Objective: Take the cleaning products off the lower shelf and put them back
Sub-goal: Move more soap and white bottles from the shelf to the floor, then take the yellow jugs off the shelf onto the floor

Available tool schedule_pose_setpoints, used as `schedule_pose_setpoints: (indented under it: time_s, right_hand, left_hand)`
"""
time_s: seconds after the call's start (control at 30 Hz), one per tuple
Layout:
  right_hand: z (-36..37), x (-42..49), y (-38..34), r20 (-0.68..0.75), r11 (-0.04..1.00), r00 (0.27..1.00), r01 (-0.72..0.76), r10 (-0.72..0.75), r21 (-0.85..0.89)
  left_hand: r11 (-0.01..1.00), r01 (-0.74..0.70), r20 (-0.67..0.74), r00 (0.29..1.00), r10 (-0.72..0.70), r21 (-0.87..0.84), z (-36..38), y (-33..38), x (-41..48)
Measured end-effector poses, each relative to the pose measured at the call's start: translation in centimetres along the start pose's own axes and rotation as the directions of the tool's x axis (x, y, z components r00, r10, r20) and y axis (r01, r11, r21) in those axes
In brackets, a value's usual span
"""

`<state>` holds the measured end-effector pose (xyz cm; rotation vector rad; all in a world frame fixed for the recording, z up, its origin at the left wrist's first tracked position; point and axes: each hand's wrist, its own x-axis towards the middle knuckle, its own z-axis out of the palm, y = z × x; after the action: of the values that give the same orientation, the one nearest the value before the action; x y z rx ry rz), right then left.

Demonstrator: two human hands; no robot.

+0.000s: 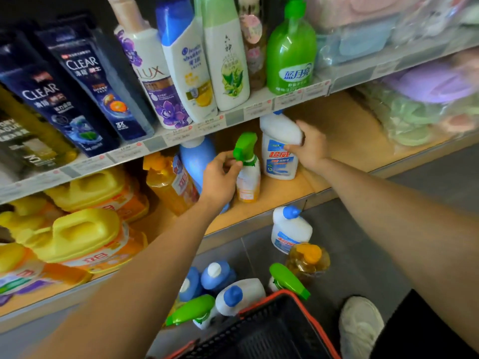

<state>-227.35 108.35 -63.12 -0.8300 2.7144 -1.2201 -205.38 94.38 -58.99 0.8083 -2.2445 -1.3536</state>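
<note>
Two hands at the cleaning products on the lower shelf (285, 195)

The left hand (220, 178) curls its fingers and thumb round the neck of a spray bottle (248, 181) just under its green trigger; the bottle stands upright near the shelf's front edge. The right hand (309, 146) grips the shoulder of a white bottle (277, 136) with a blue and red label, upright just behind and to the right of the sprayer. Left of these on the same shelf stand a blue bottle (197, 156), an orange bottle (168, 185) and yellow jugs (83, 229). On the floor below, further white, blue and green-triggered bottles (238, 296) lie clustered beside a black basket (272, 330) with a red rim
</note>
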Motion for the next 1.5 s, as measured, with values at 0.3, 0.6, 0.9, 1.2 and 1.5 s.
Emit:
schedule_pose_setpoints:
  time_s: [0.3,0.6,0.9,1.2,1.5]
  right_hand:
    - [0.6,-0.7,0.5,-0.013,0.978,0.994,-0.107,0.111,0.178]
    - [4.1,-3.1,2.4,0.009,0.837,0.899,-0.41,0.437,0.362]
    - [3.0,-2.6,4.0,0.11,0.812,0.909,-0.409,0.402,0.417]
    - [4.1,-3.7,2.5,0.226,0.895,0.951,-0.281,0.212,0.347]
    - [3.2,-3.9,0.5,0.507,0.937,0.834,-0.326,0.22,0.13]
  left_hand:
    - [0.984,0.152,-0.191,0.967,-0.167,-0.091,6.5,-5.9,-1.1]
    - [0.922,0.371,-0.342,0.858,-0.384,-0.105,11.6,-7.5,1.5]
    - [0.942,0.155,-0.358,0.897,-0.261,-0.297,12.1,-9.0,0.3]
    - [0.998,-0.054,-0.033,0.998,0.054,-0.022,11.1,-9.3,0.8]
    - [0.979,0.203,0.311,0.933,-0.183,-0.033,9.8,-9.9,2.4]
